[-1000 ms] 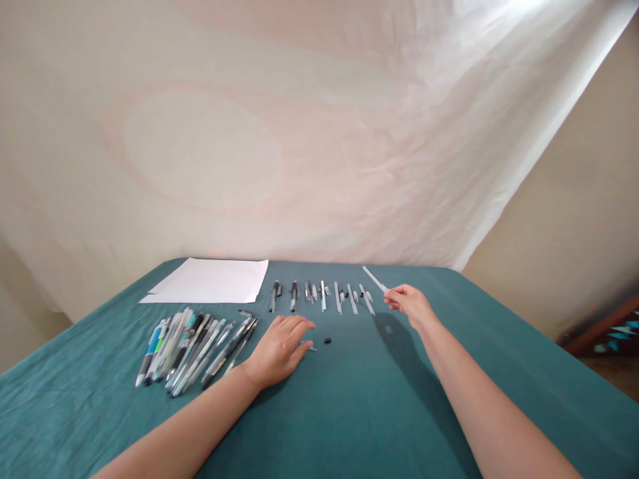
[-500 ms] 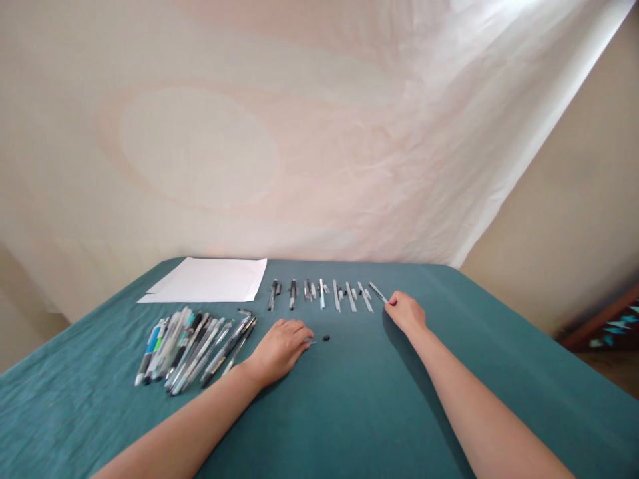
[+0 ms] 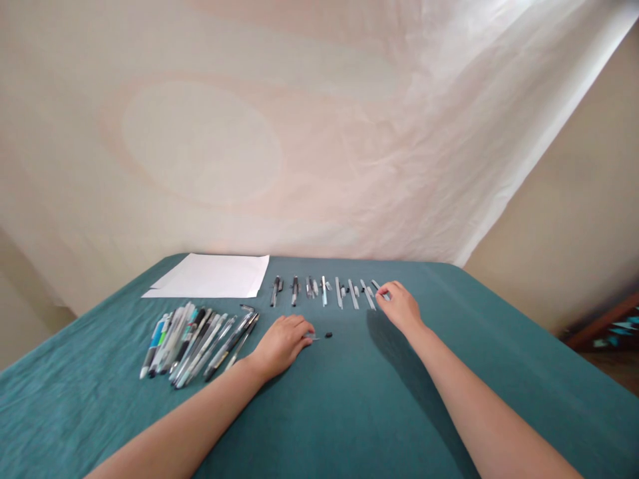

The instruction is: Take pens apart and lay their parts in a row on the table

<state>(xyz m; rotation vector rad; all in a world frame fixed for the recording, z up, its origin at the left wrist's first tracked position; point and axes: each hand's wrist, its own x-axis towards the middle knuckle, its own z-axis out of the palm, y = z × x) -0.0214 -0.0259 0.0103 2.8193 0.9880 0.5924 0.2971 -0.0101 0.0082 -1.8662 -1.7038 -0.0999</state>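
My left hand [image 3: 283,340] rests on the cloth right of the pen pile, its fingers closed on a small clear plastic piece, perhaps a pen cap [image 3: 310,336]; most of it is hidden. Just beyond those fingertips lies a small black piece [image 3: 328,334]. My right hand [image 3: 399,305] is raised at the right end of a row of pen parts, thumb and fingers slightly apart. Behind its fingertips a slim grey pen barrel [image 3: 375,284] lies slanted, partly covered. Left of it are more grey barrels [image 3: 353,294], with small caps beside them.
A loose pile of pens [image 3: 197,342] lies left of my left forearm. White paper sheets [image 3: 210,276] are at the table's back left. Several dark pens [image 3: 275,291] begin the row on its left. A green cloth [image 3: 339,412] covers the table; a pale sheet [image 3: 319,133] hangs behind.
My right hand has let the slim barrel down at the row's end and lifted slightly up and left. My left hand stays in place; the view has shifted a little.
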